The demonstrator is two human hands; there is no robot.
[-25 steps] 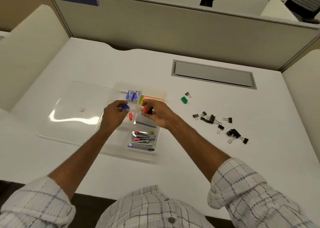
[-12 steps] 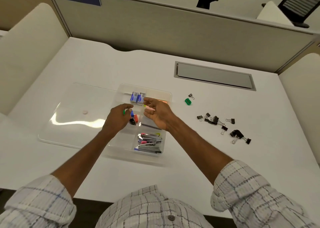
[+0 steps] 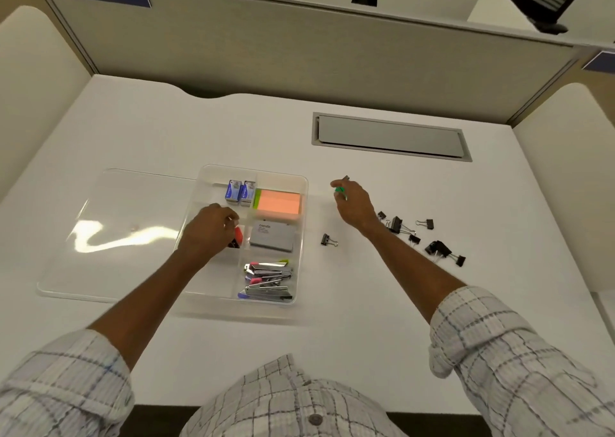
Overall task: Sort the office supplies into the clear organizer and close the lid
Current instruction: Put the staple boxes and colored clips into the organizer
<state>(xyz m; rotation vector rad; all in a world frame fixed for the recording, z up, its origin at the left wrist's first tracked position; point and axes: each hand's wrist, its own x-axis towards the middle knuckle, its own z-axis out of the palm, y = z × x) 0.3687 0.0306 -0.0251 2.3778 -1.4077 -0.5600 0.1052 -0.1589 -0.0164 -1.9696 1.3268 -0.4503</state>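
The clear organizer [image 3: 303,200] sits mid-desk, its clear lid [image 3: 116,203] lying open to the left. Inside are blue staple boxes [image 3: 239,191], orange sticky notes [image 3: 279,205], a grey box [image 3: 273,238] and staplers [image 3: 266,282]. My left hand [image 3: 204,233] hovers with curled fingers over the middle-left compartment beside a red sharpener [image 3: 238,233]; whether it holds anything is hidden. Right of the organizer, my right hand [image 3: 354,205] pinches a green sharpener [image 3: 340,190] just above the desk. Black binder clips [image 3: 397,225] lie scattered further right, and one clip [image 3: 327,239] lies alone near the organizer.
A grey cable hatch [image 3: 389,137] is set into the desk behind the clips. A beige partition [image 3: 299,47] closes the far edge, with padded side panels on both sides. More binder clips [image 3: 442,252] lie near the right forearm.
My right hand left the organizer, moved right and closed its fingers on the green sharpener. My left hand stayed over the middle-left compartment, sinking slightly toward the red sharpener.
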